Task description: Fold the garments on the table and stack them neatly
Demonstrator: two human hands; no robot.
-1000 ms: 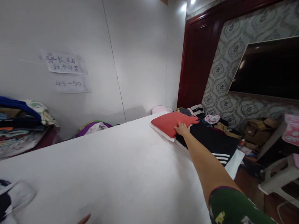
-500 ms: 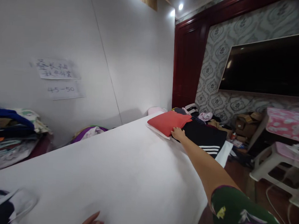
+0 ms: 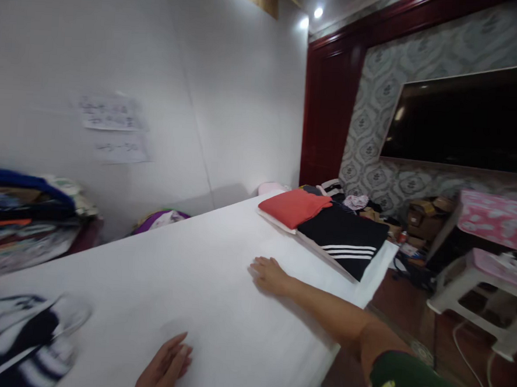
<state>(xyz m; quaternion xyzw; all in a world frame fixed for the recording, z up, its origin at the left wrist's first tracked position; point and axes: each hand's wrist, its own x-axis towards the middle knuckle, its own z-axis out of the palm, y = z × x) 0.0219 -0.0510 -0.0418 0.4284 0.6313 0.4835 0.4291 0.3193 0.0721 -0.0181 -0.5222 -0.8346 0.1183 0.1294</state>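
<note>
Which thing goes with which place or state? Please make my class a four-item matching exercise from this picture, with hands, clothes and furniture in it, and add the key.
Things
1. Red garment
2. Left hand
3. Stool
4. Right hand

Places and states
A. Cut off by the picture's bottom edge
B. Wholly in the picture, over the white tabletop
C. Lying beside the black garment with white stripes
D. Standing on the floor, with a pink top

Right pairs
1-C, 2-A, 3-D, 4-B
</note>
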